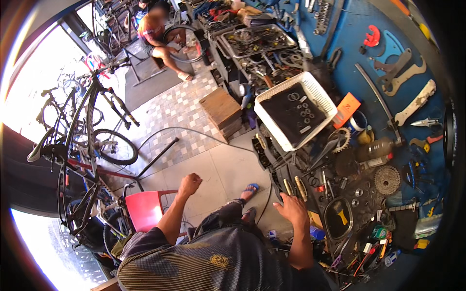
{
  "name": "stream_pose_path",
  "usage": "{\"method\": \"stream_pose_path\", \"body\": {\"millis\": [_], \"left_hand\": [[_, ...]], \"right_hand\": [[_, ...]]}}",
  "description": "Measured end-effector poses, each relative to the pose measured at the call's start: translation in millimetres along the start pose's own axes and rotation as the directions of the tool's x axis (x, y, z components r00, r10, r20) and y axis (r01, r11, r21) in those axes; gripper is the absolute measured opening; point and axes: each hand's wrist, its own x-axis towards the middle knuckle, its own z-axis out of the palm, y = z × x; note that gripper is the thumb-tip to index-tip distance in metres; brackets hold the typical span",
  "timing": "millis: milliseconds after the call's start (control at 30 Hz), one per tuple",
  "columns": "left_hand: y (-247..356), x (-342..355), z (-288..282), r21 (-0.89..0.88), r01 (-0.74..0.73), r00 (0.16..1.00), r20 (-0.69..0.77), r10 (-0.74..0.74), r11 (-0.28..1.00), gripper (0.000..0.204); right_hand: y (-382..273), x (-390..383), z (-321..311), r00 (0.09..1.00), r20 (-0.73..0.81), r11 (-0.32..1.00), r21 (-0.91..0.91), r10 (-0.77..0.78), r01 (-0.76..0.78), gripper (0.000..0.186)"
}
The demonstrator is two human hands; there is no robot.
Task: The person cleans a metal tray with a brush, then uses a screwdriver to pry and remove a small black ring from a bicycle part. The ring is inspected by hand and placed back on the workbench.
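My left hand (190, 184) is raised over the tiled floor, fingers curled into a loose fist with nothing seen in it. It is nearest to a red plastic chair (144, 211). My right hand (292, 209) hovers at the edge of the cluttered workbench, thumb and fingers apart and holding nothing visible. Just beyond its fingers lie tools with cream handles (301, 188). A dark tray with a yellow brush (342, 216) sits to its right. Farther off on the bench stands a white plastic basket (264, 107), with several small rings on its dark bottom.
A bicycle frame (90, 114) hangs at the left, near a wheel (116, 147). A wooden box (221, 109) stands beside the bench, and a black cable crosses the floor. Tools hang on a blue board (361, 53). A person (155, 34) sits at the back with a wheel.
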Motion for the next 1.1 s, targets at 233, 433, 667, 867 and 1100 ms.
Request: {"method": "stream_pose_path", "body": {"millis": [233, 433, 667, 867, 1100], "left_hand": [[-106, -9, -33, -0.167, 0.296, 0.938, -0.133, -0.319, 0.94, 0.024], [-140, 70, -87, -0.22, 0.286, 0.918, -0.217, -0.332, 0.933, 0.027], [-147, 240, -203, -0.274, 0.039, 0.968, -0.228, -0.105, 0.961, 0.03], [-49, 421, -279, -0.338, -0.296, 0.942, -0.257, 0.214, 0.893, 0.027], [114, 643, -321, -0.402, -0.543, 0.84, -0.237, 0.489, 0.737, 0.031]], "right_hand": [[-75, 42, 20, 0.992, 0.089, 0.994, -0.054, -0.089, 0.094, 0.058], [-198, 136, 29, 0.942, 0.194, 0.933, -0.185, -0.274, 0.31, 0.048], [-391, 260, 12, 0.906, 0.161, 0.9, -0.138, -0.392, 0.414, 0.058], [-436, 332, -4, 0.908, 0.134, 0.912, -0.055, -0.398, 0.407, 0.054], [-413, 446, -40, 0.997, 0.077, 0.996, -0.082, -0.028, 0.035, 0.057]]}}
